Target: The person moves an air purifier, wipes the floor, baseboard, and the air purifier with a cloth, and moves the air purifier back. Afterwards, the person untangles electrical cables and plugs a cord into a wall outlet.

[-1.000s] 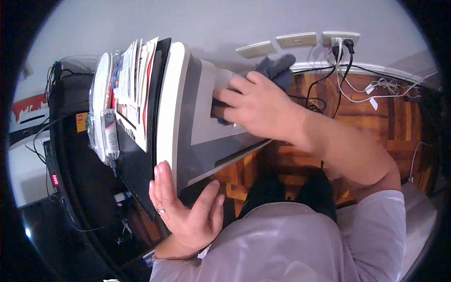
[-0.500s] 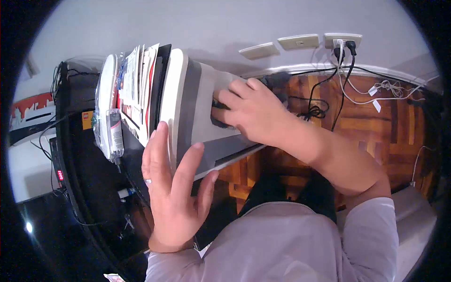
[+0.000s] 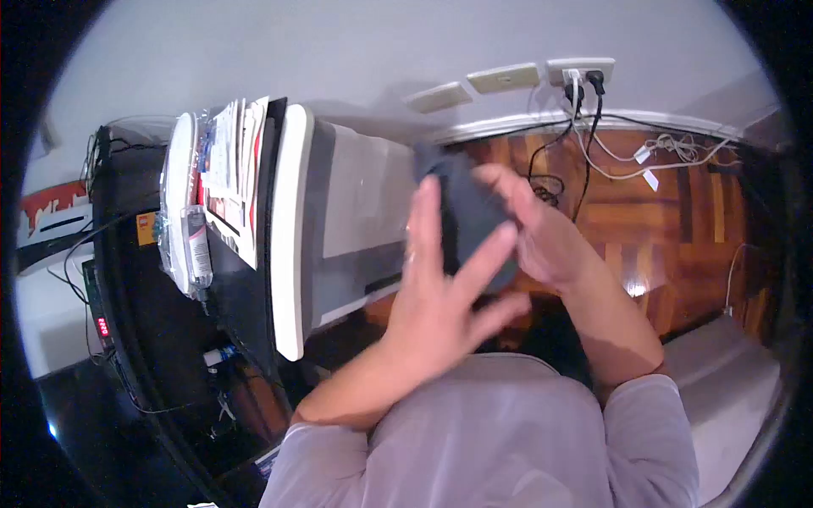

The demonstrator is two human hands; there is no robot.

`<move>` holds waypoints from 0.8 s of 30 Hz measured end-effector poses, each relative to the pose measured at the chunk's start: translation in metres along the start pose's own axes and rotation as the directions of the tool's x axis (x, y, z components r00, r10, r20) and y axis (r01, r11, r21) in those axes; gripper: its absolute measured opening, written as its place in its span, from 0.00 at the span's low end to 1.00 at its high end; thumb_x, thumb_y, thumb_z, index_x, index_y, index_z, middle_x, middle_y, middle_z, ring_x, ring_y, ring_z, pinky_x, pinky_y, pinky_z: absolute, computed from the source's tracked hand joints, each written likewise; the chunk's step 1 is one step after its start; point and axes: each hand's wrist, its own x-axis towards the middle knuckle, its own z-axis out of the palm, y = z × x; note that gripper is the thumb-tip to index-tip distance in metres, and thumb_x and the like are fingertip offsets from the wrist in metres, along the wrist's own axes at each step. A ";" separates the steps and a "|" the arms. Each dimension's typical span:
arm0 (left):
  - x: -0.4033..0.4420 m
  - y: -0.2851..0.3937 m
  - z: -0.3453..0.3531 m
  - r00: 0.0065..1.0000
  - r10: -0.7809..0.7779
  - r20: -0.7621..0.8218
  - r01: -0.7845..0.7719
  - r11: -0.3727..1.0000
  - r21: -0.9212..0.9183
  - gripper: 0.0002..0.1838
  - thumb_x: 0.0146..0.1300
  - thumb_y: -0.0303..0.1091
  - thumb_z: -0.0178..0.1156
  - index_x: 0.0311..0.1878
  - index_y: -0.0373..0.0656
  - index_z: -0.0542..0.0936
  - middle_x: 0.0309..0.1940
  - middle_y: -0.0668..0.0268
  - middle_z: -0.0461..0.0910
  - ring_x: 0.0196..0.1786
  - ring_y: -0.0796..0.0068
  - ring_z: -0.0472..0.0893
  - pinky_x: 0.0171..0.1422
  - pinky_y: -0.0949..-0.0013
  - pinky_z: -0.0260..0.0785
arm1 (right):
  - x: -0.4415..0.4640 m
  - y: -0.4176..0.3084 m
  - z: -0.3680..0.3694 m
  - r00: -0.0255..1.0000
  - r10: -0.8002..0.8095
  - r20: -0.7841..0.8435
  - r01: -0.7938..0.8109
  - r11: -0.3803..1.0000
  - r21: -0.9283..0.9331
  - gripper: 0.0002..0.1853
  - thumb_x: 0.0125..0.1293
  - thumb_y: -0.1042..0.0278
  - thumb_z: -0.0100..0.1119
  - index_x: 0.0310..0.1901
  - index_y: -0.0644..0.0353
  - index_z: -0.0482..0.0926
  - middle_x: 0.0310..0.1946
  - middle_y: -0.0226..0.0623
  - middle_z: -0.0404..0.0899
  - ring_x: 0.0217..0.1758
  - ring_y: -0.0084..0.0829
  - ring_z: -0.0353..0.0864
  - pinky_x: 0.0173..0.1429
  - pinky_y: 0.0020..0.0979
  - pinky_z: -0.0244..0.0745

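Note:
A dark grey cloth (image 3: 474, 216) is held up off the white-and-grey appliance, between my two hands. My right hand (image 3: 542, 233) curls its fingers around the cloth's right side. In front of the cloth's left side is my left hand (image 3: 440, 296), its fingers spread and slightly blurred; they seem to touch the fabric. To the left of my hands stands the appliance (image 3: 364, 195), with a pale top edge and smooth light panel. Part of the cloth is hidden by my fingers.
Papers and envelopes (image 3: 237, 169) stand upright left of the appliance, beside a clear bottle (image 3: 196, 245). A black shelf unit (image 3: 152, 330) lies further left. Plugged-in cables (image 3: 584, 127) run from the wall sockets (image 3: 555, 72) onto the wooden floor (image 3: 635, 229).
The cloth has come off the appliance's panel, lifted toward me by my right hand. My left hand has left the appliance's edge and moved right to the cloth. The view has shifted slightly.

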 end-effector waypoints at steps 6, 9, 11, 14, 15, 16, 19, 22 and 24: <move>0.008 -0.024 0.013 0.974 -0.016 -0.225 0.006 0.999 -0.044 0.17 0.46 0.18 0.60 0.42 0.44 0.74 0.42 0.58 0.71 0.51 0.57 0.67 0.55 0.63 0.59 | -0.040 0.052 -0.079 0.942 0.064 -0.329 -0.103 0.990 -0.102 0.29 0.64 0.41 0.36 0.55 0.58 0.62 0.53 0.37 0.65 0.55 0.32 0.66 0.58 0.36 0.60; 0.004 -0.021 0.008 0.955 -0.037 -0.293 0.005 0.994 -0.111 0.17 0.47 0.19 0.60 0.42 0.44 0.73 0.40 0.60 0.72 0.50 0.58 0.66 0.54 0.63 0.59 | -0.054 0.103 -0.080 0.882 0.265 -0.391 -0.204 0.960 0.189 0.24 0.65 0.47 0.41 0.55 0.57 0.64 0.51 0.35 0.68 0.52 0.31 0.68 0.54 0.34 0.64; -0.002 -0.023 0.008 0.955 -0.059 -0.289 0.015 0.988 -0.153 0.17 0.48 0.20 0.62 0.42 0.43 0.72 0.40 0.60 0.72 0.50 0.58 0.65 0.54 0.63 0.58 | -0.054 0.111 -0.070 0.898 0.267 -0.350 -0.101 0.899 0.426 0.22 0.65 0.52 0.45 0.54 0.58 0.66 0.48 0.33 0.70 0.50 0.30 0.69 0.50 0.33 0.66; -0.009 -0.030 0.012 0.958 -0.064 -0.279 0.025 0.990 -0.141 0.18 0.49 0.23 0.62 0.43 0.43 0.71 0.42 0.59 0.70 0.51 0.59 0.63 0.56 0.63 0.55 | -0.053 0.063 -0.050 0.960 0.058 -0.274 0.051 0.927 0.372 0.19 0.62 0.61 0.52 0.53 0.58 0.68 0.44 0.31 0.72 0.47 0.28 0.72 0.51 0.31 0.66; -0.011 -0.032 0.013 0.957 -0.064 -0.282 0.024 0.989 -0.143 0.18 0.49 0.23 0.62 0.43 0.43 0.71 0.42 0.59 0.70 0.51 0.59 0.63 0.56 0.63 0.55 | -0.057 0.047 -0.050 0.965 0.027 -0.260 0.010 0.990 0.138 0.18 0.60 0.64 0.54 0.51 0.58 0.70 0.43 0.31 0.73 0.46 0.28 0.72 0.51 0.29 0.66; -0.014 -0.035 0.014 0.942 -0.107 -0.320 0.047 0.981 -0.189 0.18 0.49 0.23 0.62 0.44 0.43 0.70 0.43 0.58 0.69 0.51 0.59 0.63 0.57 0.63 0.55 | -0.060 0.035 -0.050 0.971 0.001 -0.241 -0.027 0.994 -0.106 0.17 0.57 0.68 0.56 0.49 0.59 0.71 0.43 0.32 0.73 0.45 0.28 0.73 0.51 0.28 0.66; -0.019 -0.043 0.014 0.934 -0.136 -0.329 0.072 0.977 -0.201 0.17 0.52 0.23 0.60 0.45 0.43 0.68 0.46 0.57 0.65 0.51 0.62 0.64 0.58 0.65 0.54 | -0.054 0.011 -0.051 0.972 -0.235 0.004 0.183 0.749 -0.637 0.17 0.51 0.70 0.61 0.45 0.59 0.75 0.44 0.32 0.73 0.45 0.28 0.72 0.52 0.27 0.65; -0.022 -0.049 0.014 0.895 -0.275 -0.351 0.161 0.933 -0.322 0.14 0.59 0.24 0.54 0.48 0.44 0.65 0.45 0.66 0.65 0.47 0.77 0.66 0.54 0.74 0.58 | -0.058 0.004 -0.050 0.984 -0.179 -0.026 0.087 0.597 -0.798 0.16 0.52 0.64 0.61 0.41 0.63 0.76 0.47 0.34 0.71 0.46 0.28 0.71 0.53 0.27 0.64; -0.018 -0.043 0.015 0.875 -0.373 -0.309 0.189 0.850 -0.491 0.15 0.58 0.25 0.56 0.48 0.43 0.66 0.44 0.66 0.64 0.48 0.75 0.66 0.55 0.73 0.57 | -0.058 0.003 -0.045 0.965 -0.249 -0.078 0.158 0.794 -0.587 0.17 0.53 0.59 0.59 0.42 0.61 0.76 0.50 0.38 0.68 0.52 0.31 0.68 0.56 0.29 0.60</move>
